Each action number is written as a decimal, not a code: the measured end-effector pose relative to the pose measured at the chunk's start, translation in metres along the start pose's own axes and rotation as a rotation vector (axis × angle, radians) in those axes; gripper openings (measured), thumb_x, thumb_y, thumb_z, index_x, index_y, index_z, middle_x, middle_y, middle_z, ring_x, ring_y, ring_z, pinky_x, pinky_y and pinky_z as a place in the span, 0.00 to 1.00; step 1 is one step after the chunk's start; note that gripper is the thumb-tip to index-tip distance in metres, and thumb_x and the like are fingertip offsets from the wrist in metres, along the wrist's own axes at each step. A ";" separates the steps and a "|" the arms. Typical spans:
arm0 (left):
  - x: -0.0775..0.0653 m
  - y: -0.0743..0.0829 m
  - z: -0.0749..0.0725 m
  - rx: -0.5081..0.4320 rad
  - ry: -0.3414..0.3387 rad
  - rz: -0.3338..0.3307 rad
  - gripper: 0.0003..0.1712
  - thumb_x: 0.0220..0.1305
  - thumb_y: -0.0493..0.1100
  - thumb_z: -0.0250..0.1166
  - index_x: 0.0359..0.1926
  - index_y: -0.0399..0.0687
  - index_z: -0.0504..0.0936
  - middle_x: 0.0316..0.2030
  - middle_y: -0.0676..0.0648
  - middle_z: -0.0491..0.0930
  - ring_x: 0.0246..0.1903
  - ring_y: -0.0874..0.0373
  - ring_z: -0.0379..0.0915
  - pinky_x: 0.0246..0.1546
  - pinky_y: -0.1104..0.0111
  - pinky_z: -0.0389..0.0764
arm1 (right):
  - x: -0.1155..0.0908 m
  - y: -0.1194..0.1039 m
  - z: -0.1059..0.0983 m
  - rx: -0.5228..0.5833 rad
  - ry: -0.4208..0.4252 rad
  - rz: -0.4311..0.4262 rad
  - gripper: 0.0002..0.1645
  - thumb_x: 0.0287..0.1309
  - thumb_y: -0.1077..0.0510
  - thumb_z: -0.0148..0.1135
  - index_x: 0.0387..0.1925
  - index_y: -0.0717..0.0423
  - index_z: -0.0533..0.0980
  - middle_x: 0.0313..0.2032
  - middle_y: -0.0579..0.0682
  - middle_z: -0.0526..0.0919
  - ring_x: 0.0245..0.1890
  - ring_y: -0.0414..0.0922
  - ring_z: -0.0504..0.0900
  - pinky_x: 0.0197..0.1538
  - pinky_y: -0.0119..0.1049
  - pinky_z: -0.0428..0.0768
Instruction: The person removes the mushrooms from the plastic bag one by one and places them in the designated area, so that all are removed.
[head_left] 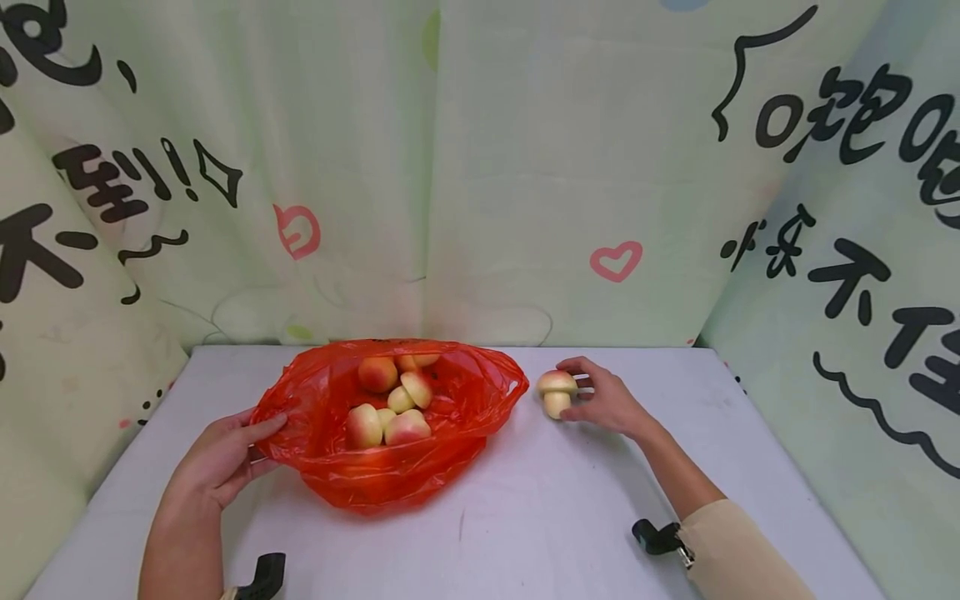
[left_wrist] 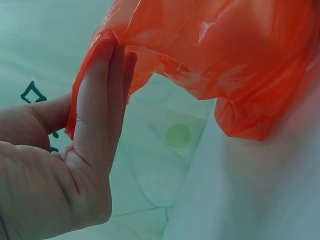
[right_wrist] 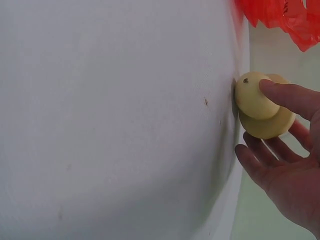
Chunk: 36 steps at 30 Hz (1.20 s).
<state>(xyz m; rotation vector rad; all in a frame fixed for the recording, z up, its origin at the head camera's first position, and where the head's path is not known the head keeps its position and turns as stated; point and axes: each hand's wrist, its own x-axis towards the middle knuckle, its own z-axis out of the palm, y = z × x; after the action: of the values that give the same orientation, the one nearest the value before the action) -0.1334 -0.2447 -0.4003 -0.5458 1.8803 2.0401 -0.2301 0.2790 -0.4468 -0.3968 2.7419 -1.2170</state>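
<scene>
A red plastic bag [head_left: 442, 479] lies with its mouth spread on the table, several red-and-yellow mushrooms [head_left: 407, 427] inside. My left hand [head_left: 213, 458] pinches the bag's left rim between thumb and straight fingers, as the left wrist view also shows. To the right of the bag, a single mushroom [head_left: 557, 404] with a reddish cap and pale stem stands upright at the table. My right hand [head_left: 611, 406] holds it from the right, thumb [right_wrist: 280, 92] against the stem and fingers curved about the cap. Part of those fingers is hidden behind the mushroom.
A white-covered table [head_left: 525, 533] spreads beneath both hands. Pale green printed curtains [head_left: 517, 167] with dark lettering hang behind it and on both sides. Black wrist mounts [head_left: 655, 537] are visible near the forearms.
</scene>
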 end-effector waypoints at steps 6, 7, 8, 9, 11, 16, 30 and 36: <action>0.000 0.000 0.000 0.002 0.001 0.002 0.46 0.74 0.52 0.65 0.82 0.42 0.52 0.44 0.59 0.81 0.43 0.62 0.83 0.48 0.67 0.89 | -0.001 0.000 0.000 0.002 0.005 0.008 0.45 0.53 0.61 0.79 0.70 0.60 0.68 0.65 0.60 0.76 0.63 0.63 0.77 0.63 0.58 0.82; -0.001 0.000 0.000 0.002 0.002 0.001 0.46 0.74 0.52 0.65 0.82 0.42 0.52 0.44 0.59 0.81 0.42 0.62 0.83 0.47 0.67 0.89 | -0.001 -0.001 0.000 -0.001 0.006 0.010 0.45 0.53 0.61 0.79 0.71 0.60 0.68 0.65 0.60 0.76 0.63 0.63 0.77 0.63 0.58 0.82; -0.001 0.000 0.000 0.001 0.003 0.001 0.47 0.74 0.52 0.65 0.82 0.42 0.52 0.44 0.59 0.81 0.42 0.62 0.83 0.47 0.67 0.89 | -0.002 -0.001 0.000 -0.004 0.007 0.012 0.46 0.53 0.61 0.79 0.71 0.60 0.68 0.65 0.60 0.76 0.63 0.63 0.76 0.62 0.58 0.82; -0.001 0.000 0.000 0.000 0.002 0.001 0.47 0.74 0.52 0.65 0.82 0.42 0.52 0.44 0.60 0.81 0.42 0.62 0.83 0.48 0.67 0.89 | -0.002 -0.001 0.000 -0.004 0.008 0.014 0.46 0.53 0.61 0.79 0.71 0.60 0.68 0.65 0.60 0.76 0.64 0.63 0.76 0.62 0.58 0.82; -0.001 0.000 0.000 -0.004 0.001 0.001 0.46 0.74 0.51 0.65 0.82 0.42 0.52 0.44 0.60 0.81 0.42 0.62 0.83 0.48 0.67 0.89 | -0.002 -0.002 0.000 -0.003 0.010 0.021 0.46 0.53 0.61 0.79 0.71 0.59 0.67 0.66 0.60 0.76 0.64 0.64 0.75 0.63 0.58 0.82; -0.001 0.001 0.000 -0.003 0.000 -0.001 0.46 0.74 0.51 0.65 0.82 0.43 0.52 0.44 0.60 0.81 0.43 0.62 0.83 0.47 0.67 0.89 | -0.003 -0.004 -0.001 -0.027 0.018 0.036 0.46 0.53 0.59 0.80 0.71 0.59 0.68 0.67 0.60 0.75 0.67 0.65 0.74 0.67 0.62 0.77; -0.001 0.002 0.002 0.005 0.000 0.000 0.47 0.74 0.52 0.65 0.82 0.44 0.53 0.46 0.59 0.80 0.43 0.62 0.83 0.48 0.67 0.89 | -0.001 -0.037 -0.006 -0.033 0.132 -0.114 0.43 0.54 0.61 0.79 0.69 0.55 0.70 0.67 0.58 0.76 0.69 0.60 0.72 0.72 0.59 0.72; -0.001 0.001 0.002 -0.006 -0.004 -0.001 0.47 0.74 0.52 0.66 0.82 0.43 0.53 0.45 0.59 0.81 0.43 0.62 0.83 0.48 0.67 0.89 | -0.001 -0.064 0.001 0.014 0.192 -0.217 0.41 0.54 0.60 0.80 0.68 0.51 0.73 0.65 0.54 0.78 0.67 0.57 0.75 0.70 0.57 0.76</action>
<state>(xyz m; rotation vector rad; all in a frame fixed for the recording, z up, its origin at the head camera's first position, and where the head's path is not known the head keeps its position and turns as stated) -0.1331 -0.2424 -0.3983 -0.5433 1.8719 2.0453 -0.2166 0.2376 -0.3995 -0.6217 2.9105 -1.3913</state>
